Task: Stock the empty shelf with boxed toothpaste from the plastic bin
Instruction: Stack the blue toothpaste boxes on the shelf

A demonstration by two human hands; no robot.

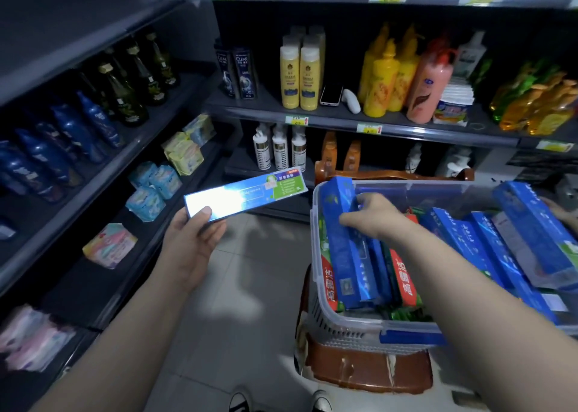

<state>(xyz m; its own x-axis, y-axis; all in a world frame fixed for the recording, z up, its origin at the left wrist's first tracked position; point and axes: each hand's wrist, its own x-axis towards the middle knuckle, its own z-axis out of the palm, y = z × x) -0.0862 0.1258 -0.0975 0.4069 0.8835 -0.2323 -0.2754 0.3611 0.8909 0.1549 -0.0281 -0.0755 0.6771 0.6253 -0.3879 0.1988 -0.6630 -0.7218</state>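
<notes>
Head view: left grip (190, 239) pinches a toothpaste box (247, 192) by its end, right grip (372, 214) clasps another box (344, 255); either may slip.

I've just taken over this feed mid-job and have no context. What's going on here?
A person is pulling boxed toothpaste out of a clear plastic bin that sits on a brown wooden stool. Their left hand holds a long blue-and-green toothpaste box out over the aisle, not yet on any shelf. Their right hand grips a second blue toothpaste box that stands on end inside the bin, not yet lifted out. Many more boxes remain in the bin.
</notes>
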